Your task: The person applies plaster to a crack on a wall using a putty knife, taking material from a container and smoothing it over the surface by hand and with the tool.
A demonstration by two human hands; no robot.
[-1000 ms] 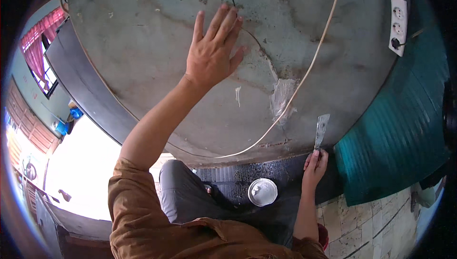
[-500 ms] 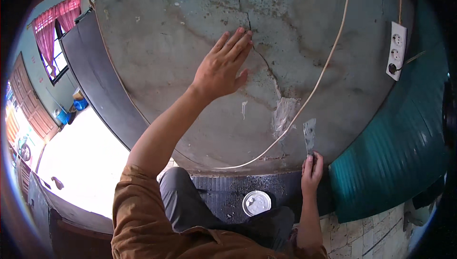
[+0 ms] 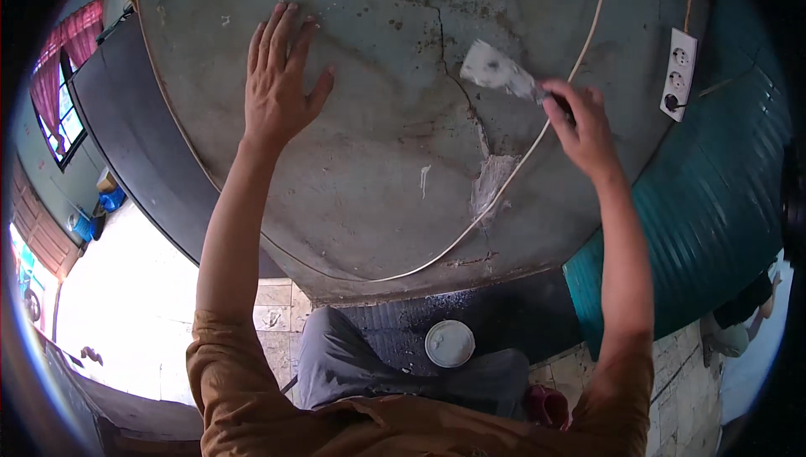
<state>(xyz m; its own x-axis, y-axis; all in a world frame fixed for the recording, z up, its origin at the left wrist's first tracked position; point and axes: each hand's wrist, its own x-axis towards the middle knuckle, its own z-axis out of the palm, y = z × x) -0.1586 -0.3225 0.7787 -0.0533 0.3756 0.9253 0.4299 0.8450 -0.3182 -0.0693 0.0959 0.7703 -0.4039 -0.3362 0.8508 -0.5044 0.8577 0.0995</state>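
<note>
Fingers (image 3: 556,86) of the right hand (image 3: 590,133) pinch the scraper (image 3: 508,76) by its handle. It is up high now, not down low — so its blade (image 3: 487,65) is right by the crack (image 3: 474,110) in the wall (image 3: 361,146). The left hand (image 3: 274,91), fingers a bit apart, is now farther left, leaving the crack bare. A white tub (image 3: 450,323) sits below.
</note>
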